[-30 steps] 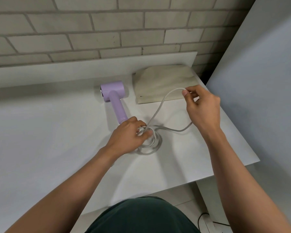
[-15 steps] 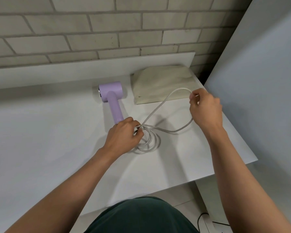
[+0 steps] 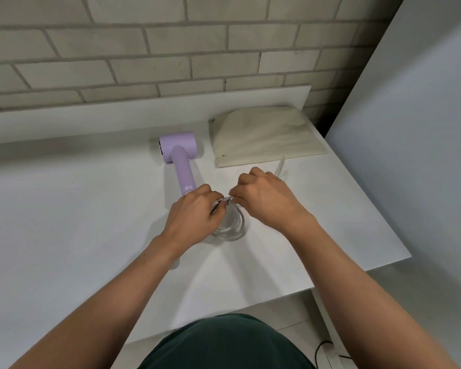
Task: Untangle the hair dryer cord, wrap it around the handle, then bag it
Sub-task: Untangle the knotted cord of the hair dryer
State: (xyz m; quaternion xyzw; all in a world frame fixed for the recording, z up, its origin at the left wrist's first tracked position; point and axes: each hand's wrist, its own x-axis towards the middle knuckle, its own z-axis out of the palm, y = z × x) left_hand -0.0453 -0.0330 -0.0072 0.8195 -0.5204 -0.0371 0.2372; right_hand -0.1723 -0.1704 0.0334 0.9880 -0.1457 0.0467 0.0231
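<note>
Our left hand (image 3: 194, 212) and right hand (image 3: 264, 198) both seem to pinch the pale grey cord (image 3: 240, 222) above its coil, beside the lilac plastic hair dryer (image 3: 181, 159) on the white table (image 3: 77, 209), where hard tugging could tighten the tangle.

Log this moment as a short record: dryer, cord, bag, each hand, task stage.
hair dryer: lilac, lying on the white table, handle toward the person
cord: loose coil at the handle's end, not wrapped round it
bag: beige cloth, flat on the table, right of the dryer
left hand: pinches the cord above the coil
right hand: pinches the cord right beside the left hand
stage: untangling; wrapping and bagging not yet done
</note>
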